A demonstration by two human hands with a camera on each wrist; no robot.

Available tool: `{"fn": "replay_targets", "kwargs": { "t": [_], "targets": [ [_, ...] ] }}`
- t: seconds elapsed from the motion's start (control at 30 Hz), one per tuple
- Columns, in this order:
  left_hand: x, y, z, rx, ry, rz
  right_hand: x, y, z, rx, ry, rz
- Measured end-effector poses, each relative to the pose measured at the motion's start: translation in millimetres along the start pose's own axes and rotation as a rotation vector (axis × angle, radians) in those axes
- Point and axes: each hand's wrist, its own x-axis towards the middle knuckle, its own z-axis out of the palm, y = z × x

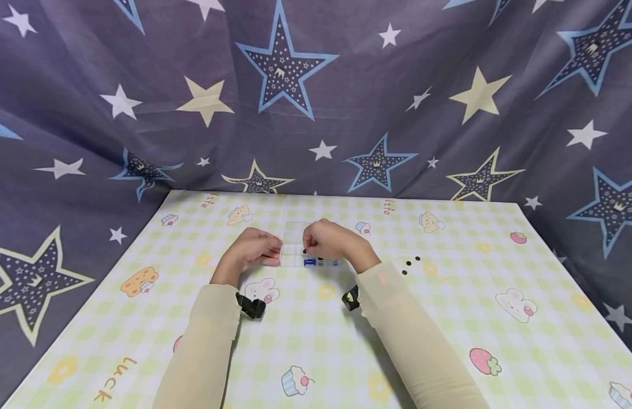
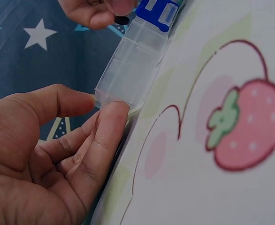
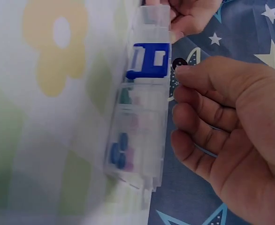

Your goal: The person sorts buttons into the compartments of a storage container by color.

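Observation:
A clear plastic compartment box (image 1: 291,260) lies on the table with its see-through lid (image 1: 295,230) raised at the back. My left hand (image 1: 256,247) grips the left end of the box between thumb and fingers. A black button (image 3: 179,64) is pinched at the fingertips of my right hand (image 1: 330,238), just above the box near its blue latch (image 3: 149,61). Blue buttons (image 3: 121,152), along with pink and green ones, show through the wall of the right-hand compartments. From the head view, my right hand hides part of the box.
Several black buttons (image 1: 408,263) lie loose on the table right of my right hand. A checked cloth with cartoon prints covers the table (image 1: 428,341). Behind it hangs a dark star-patterned curtain (image 1: 362,119).

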Motion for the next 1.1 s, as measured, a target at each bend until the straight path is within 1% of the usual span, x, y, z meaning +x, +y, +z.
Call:
{"fn": "replay_targets", "kwargs": {
  "t": [0.27, 0.47, 0.57, 0.7, 0.93, 1.1],
  "targets": [
    [-1.3, 0.7, 0.6, 0.001, -0.004, 0.0, -4, 3, 1, 0.016, 0.018, 0.021],
    [-0.7, 1.1, 0.5, 0.003, -0.002, -0.005, -15, 8, -5, 0.043, 0.033, 0.021],
    [-0.5, 0.8, 0.3, 0.003, -0.002, -0.007, -22, 13, -9, 0.034, 0.052, 0.023],
    [-0.5, 0.1, 0.2, -0.002, -0.007, -0.005, -35, 21, -15, 0.019, 0.075, 0.039],
    [0.0, -0.1, -0.1, -0.02, -0.016, -0.012, -65, 37, -26, 0.094, 0.112, 0.073],
    [0.4, -0.4, -0.1, -0.023, -0.014, -0.01, -86, 51, -30, 0.078, 0.123, 0.105]
  ]
}}
